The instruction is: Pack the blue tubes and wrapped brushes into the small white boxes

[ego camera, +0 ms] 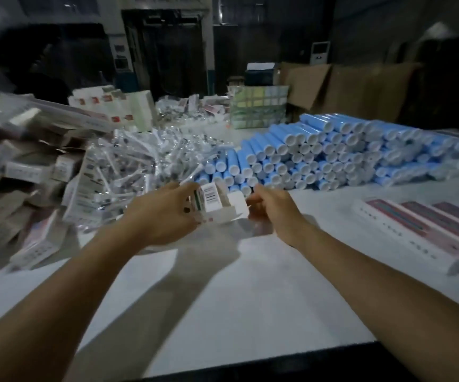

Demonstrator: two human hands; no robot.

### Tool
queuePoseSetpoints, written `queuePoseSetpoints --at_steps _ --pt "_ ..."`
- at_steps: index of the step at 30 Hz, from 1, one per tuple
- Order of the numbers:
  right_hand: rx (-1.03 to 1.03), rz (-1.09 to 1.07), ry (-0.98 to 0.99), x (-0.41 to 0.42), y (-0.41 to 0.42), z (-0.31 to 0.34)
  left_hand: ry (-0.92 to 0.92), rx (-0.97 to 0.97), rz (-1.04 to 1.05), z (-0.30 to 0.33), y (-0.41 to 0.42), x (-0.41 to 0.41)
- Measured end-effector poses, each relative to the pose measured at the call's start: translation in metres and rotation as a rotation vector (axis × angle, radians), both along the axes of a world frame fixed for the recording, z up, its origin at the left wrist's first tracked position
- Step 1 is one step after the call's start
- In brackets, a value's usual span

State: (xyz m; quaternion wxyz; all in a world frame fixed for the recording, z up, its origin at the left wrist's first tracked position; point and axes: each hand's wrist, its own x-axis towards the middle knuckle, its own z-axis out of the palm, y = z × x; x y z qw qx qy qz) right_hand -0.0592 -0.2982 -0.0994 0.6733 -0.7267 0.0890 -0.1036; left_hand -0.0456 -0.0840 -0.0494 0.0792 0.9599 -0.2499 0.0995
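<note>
— where was the small white box (211,198) seen?
— it was held in the left hand (164,213), fingers wrapped round it, above the white surface (250,285); its open flap (235,202) was pinched by the right hand (269,208).
— and the supplies?
— blue tubes (333,153) were stacked behind; wrapped brushes (145,158) were heaped beside them.

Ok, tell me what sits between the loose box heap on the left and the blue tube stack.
In the head view, a pile of wrapped brushes lies between the box heap and the blue tubes.
</note>
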Motion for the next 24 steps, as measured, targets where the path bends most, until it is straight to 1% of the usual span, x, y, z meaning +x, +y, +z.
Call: queuePoseSetpoints --at_steps 1,3,7,9,12,15,18,20,22,24 --pt "0.11 0.017 0.007 -0.002 -0.005 0.002 0.01 0.035 -0.007 -0.009 -0.016 0.005" --pt "0.18 0.056 0.028 -0.006 -0.012 0.003 0.008 0.046 0.0 -0.023 -0.037 0.014" --pt "0.084 0.045 -0.02 -0.003 -0.014 -0.003 -0.058 -0.01 -0.026 -0.034 -0.038 0.018" --pt "0.06 0.031 -0.019 0.0 -0.013 -0.006 -0.081 -0.006 -0.043 -0.039 -0.035 0.014" --pt "0.061 0.036 -0.017 0.003 -0.014 -0.007 -0.148 0.049 -0.022 -0.047 -0.037 0.008" --pt "0.093 0.014 -0.017 0.004 -0.016 -0.008 -0.255 0.106 -0.077 -0.049 -0.041 0.005" --pt "0.121 -0.015 -0.027 0.004 -0.018 -0.009 -0.304 0.14 -0.102 -0.049 -0.042 0.003" --pt "0.076 -0.025 -0.025 0.003 -0.016 -0.009 -0.32 0.161 -0.085 -0.051 -0.041 0.0" --pt "-0.066 -0.086 0.005 0.005 -0.016 -0.004 -0.334 0.18 -0.061 -0.053 -0.041 -0.002" --pt "-0.232 -0.183 -0.025 0.016 -0.024 0.009 -0.338 0.185 -0.049 -0.054 -0.042 -0.005"
